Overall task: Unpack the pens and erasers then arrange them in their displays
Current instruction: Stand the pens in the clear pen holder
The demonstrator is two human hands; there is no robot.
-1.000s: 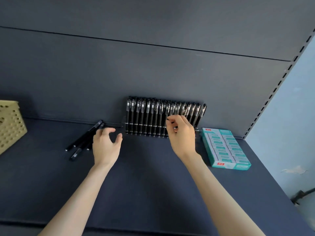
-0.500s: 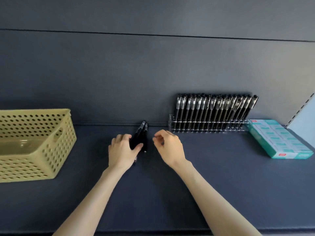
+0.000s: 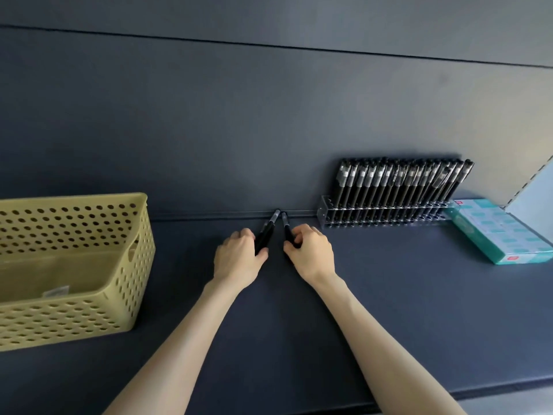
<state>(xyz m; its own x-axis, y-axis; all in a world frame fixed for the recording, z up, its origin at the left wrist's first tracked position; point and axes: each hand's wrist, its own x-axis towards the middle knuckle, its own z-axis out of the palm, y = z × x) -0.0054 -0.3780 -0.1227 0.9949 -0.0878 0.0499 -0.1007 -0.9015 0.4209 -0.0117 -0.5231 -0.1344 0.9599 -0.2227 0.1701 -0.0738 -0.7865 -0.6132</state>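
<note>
Leftmost, a yellow perforated basket [image 3: 89, 202] stands on the dark shelf [image 3: 299, 339], well apart from the work. Next, the left hand [image 3: 238, 259] has its fingers curled round a small bundle of pens [image 3: 267, 233], thumb pressed on the near side, caps pointing away toward the back panel. Just beside it the right hand [image 3: 311, 253] pinches a single pen [image 3: 285, 225] low on the barrel, fingers curled; the two lots form a narrow V, tips near each other. Right of the hands, the clear display rack [image 3: 326, 211] holds a full-looking row of black pens leaning on the back panel, and the teal eraser box [image 3: 502, 232] lies just beside its far end. Judgement on handling: the pens are light, stiff and smooth-barrelled, and would likely roll or slip if gripped loosely. Mid-barrel or the grip section looks the best hold, one at a time for slotting. Change noted: half a second ago the right hand was empty and apart from the bundle, its fingertips together; it now has one pen drawn off. A second ago it was at the rack and the pens lay loose on the shelf.
</note>
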